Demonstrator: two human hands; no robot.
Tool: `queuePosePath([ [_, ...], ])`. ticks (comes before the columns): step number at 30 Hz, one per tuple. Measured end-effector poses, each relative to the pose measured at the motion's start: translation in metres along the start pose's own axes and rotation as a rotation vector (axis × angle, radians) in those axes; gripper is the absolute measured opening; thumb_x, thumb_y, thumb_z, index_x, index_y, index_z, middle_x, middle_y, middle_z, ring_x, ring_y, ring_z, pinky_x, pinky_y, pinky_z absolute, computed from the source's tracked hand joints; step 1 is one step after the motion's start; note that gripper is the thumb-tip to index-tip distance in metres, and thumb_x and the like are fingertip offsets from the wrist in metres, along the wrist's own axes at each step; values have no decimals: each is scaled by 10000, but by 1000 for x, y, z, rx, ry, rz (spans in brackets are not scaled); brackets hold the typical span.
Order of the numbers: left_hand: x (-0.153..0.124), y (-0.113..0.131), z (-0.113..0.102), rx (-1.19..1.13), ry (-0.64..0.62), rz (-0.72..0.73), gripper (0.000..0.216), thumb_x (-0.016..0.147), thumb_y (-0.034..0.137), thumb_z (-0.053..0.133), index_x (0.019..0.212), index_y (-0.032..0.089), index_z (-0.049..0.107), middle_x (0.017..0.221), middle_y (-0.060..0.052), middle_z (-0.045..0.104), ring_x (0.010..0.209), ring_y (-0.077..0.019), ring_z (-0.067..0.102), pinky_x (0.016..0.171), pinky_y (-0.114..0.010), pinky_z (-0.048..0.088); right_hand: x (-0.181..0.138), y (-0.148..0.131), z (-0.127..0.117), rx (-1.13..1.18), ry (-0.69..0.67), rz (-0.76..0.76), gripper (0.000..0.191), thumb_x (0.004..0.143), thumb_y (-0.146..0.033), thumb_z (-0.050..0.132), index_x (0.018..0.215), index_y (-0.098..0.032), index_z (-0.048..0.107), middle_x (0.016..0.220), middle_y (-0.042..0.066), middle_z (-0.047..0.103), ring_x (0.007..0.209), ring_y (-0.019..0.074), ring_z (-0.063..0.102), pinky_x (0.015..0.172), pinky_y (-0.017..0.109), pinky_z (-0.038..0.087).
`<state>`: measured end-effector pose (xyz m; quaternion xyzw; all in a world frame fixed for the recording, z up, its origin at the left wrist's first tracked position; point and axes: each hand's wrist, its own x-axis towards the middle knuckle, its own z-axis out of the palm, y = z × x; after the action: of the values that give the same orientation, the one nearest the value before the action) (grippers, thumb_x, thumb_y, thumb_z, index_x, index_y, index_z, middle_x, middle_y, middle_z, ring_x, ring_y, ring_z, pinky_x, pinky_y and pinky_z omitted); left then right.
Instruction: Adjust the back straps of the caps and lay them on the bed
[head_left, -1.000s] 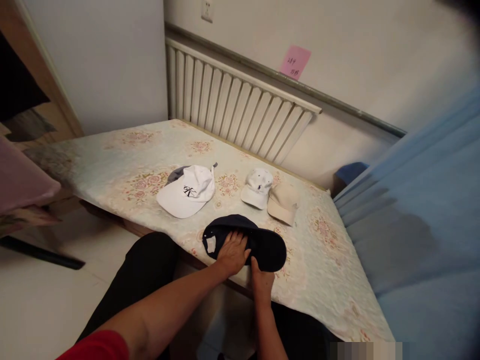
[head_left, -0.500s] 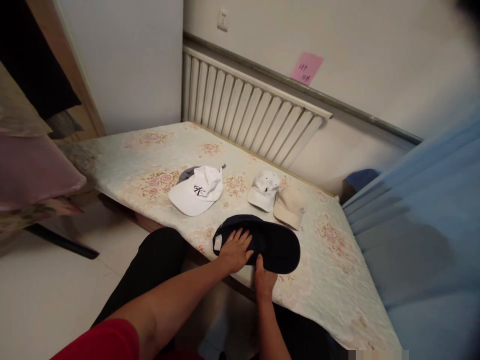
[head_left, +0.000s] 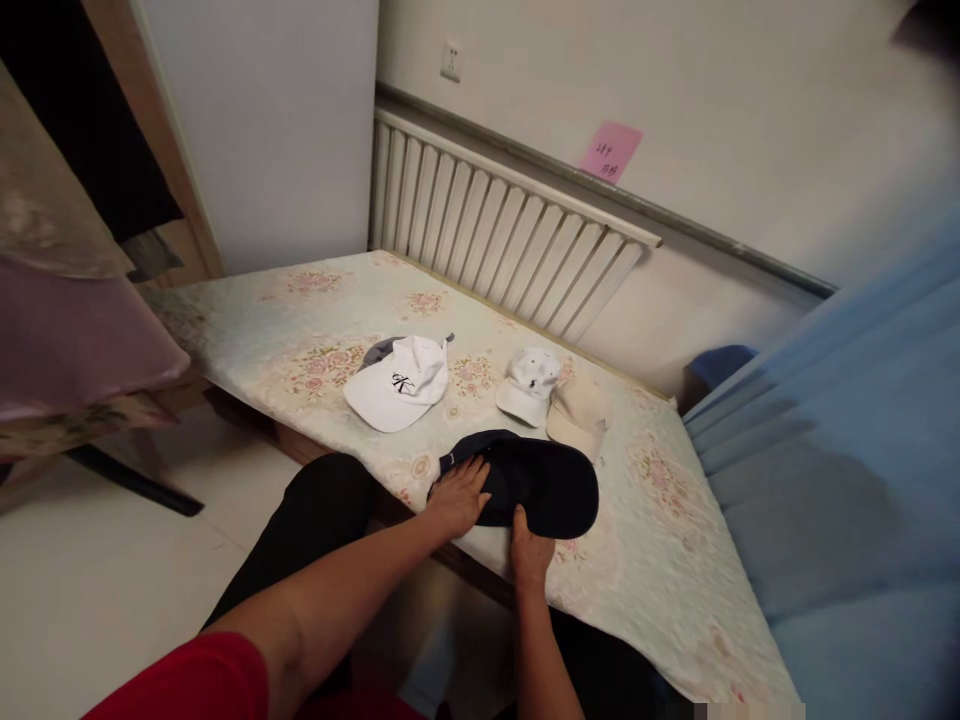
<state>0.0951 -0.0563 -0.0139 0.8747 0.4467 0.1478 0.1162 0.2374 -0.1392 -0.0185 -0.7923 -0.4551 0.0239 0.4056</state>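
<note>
A dark navy baseball cap (head_left: pixel 555 485) lies underside up at the near edge of the bed, its brim pointing right. My left hand (head_left: pixel 459 495) rests flat with fingers stretched over the cap's back end. At the near rim, my right hand (head_left: pixel 532 548) grips the cap, thumb on the inside and the other fingers hidden beneath. Beyond it are a small white cap (head_left: pixel 529 385) with a dark emblem and a beige cap (head_left: pixel 579 412), side by side. Farther left sits a white cap with black letters (head_left: pixel 405 385), partly covering a grey cap (head_left: pixel 376 351).
The bed (head_left: pixel 660 560) has a pale floral cover. A radiator (head_left: pixel 495 220) runs along the wall behind it, below a pink note (head_left: pixel 611 150). A blue curtain (head_left: pixel 847 450) hangs at the right. Draped cloth (head_left: pixel 82 330) is at the left.
My left hand has slid slightly left toward the cap's back end, now covering the pale patch there. My right hand keeps its grip. The view has shifted a little.
</note>
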Motion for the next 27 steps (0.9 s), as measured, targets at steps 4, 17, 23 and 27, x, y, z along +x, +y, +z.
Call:
queuePosePath([
  [4, -1, -2, 2, 5, 23, 34, 568, 911, 420, 362, 1409, 148, 341, 1487, -103, 303, 1384, -248, 216, 1122, -408, 181, -3, -3, 1, -61, -41, 15, 353, 788, -431, 504, 905, -166, 708, 838, 126, 702, 921, 288, 629, 781, 373, 459],
  [17, -5, -6, 0, 13, 50, 76, 556, 917, 428, 356, 1391, 139, 368, 1454, -116, 363, 1369, -237, 263, 1123, -407, 183, -6, -12, 1, -119, -131, 64, 310, 773, -376, 513, 883, -176, 722, 824, 122, 703, 883, 289, 632, 739, 349, 456],
  [23, -17, -14, 0, 23, 91, 153, 559, 912, 466, 364, 1384, 166, 376, 1463, -95, 354, 1379, -236, 239, 1112, -391, 215, -1, -14, 0, -73, -132, 112, 334, 805, -387, 496, 921, -162, 713, 892, 123, 709, 922, 269, 634, 773, 342, 455],
  [27, -23, -16, 0, 45, 87, 222, 604, 908, 527, 331, 1385, 158, 362, 1460, -105, 355, 1382, -242, 228, 1119, -408, 179, 8, -17, -1, -39, -117, 157, 330, 803, -409, 532, 961, -163, 685, 924, 91, 714, 876, 221, 646, 787, 337, 453],
])
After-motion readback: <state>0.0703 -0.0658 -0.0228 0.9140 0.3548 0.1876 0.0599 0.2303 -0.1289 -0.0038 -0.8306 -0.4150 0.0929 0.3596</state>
